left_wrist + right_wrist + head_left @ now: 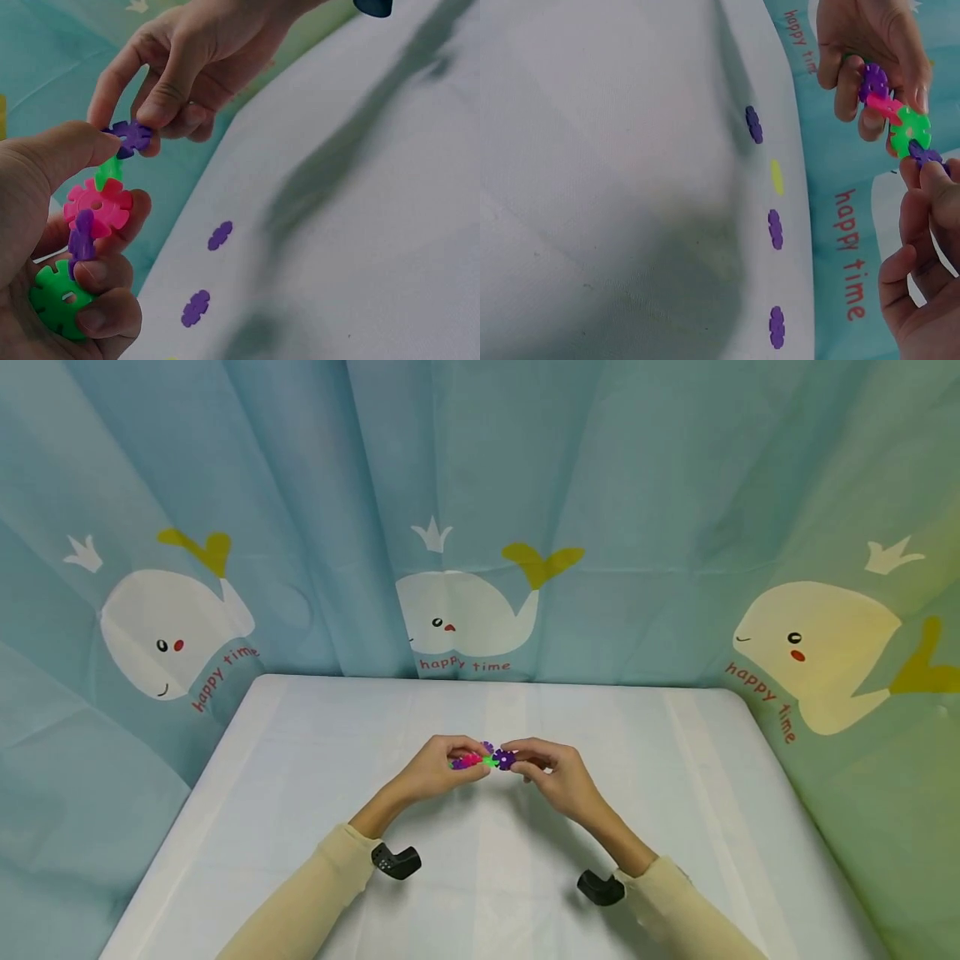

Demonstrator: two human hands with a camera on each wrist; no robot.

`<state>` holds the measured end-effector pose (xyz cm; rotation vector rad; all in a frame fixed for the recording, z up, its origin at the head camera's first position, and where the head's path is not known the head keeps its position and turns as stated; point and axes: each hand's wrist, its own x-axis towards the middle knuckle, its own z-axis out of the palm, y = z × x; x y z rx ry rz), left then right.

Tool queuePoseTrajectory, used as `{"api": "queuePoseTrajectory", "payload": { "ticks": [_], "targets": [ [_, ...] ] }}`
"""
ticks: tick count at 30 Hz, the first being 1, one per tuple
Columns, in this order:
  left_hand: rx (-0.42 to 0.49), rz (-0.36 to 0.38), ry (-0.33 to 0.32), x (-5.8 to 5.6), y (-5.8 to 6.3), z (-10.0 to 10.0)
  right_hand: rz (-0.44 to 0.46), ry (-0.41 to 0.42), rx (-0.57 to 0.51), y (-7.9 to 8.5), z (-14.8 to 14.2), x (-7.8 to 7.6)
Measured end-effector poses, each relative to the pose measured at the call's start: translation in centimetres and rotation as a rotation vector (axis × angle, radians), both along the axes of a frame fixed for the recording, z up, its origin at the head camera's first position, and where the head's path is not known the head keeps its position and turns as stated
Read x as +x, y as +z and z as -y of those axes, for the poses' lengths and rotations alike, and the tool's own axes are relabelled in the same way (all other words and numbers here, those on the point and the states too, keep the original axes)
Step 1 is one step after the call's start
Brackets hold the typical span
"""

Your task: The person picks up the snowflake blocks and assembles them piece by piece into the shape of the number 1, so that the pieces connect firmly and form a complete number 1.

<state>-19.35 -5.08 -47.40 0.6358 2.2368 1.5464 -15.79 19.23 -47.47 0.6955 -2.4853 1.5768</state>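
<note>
Above the table, my left hand (442, 768) holds a chain of notched plastic discs slotted edge to edge. In the left wrist view the chain runs from a green disc (60, 301) in the palm through a purple disc (80, 238) and a pink disc (97, 206) to a light green disc (109, 174). My right hand (558, 774) pinches another purple disc (132, 138) between thumb and fingers. That disc meets the light green disc (911, 129); how deep it sits in the slot is hidden. The left thumb presses close to this joint.
Loose purple discs (775, 229) and a yellow disc (776, 177) lie in a row on the white tabletop (480, 877). Behind the table hangs a blue-green curtain (637, 527) with whale prints. Black devices (397, 862) sit at both wrists.
</note>
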Motion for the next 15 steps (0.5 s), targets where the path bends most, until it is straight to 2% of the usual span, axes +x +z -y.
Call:
{"api": "queuePoseTrajectory", "payload": {
  "ticks": [8,10,12,15],
  "targets": [
    [-0.016,0.023,0.003,0.12,0.03,0.18,-0.047,-0.013,0.029,0.08,-0.22,0.09],
    [-0.024,0.01,0.005,0.14,-0.05,0.19,-0.045,-0.017,0.03,0.06,-0.25,0.12],
    [-0.037,-0.025,0.004,0.18,-0.18,0.19,-0.042,-0.019,0.033,0.01,-0.26,0.13],
    [-0.063,-0.142,-0.006,0.24,-0.41,0.12,-0.034,-0.027,0.043,-0.1,-0.26,0.12]
  ]
}}
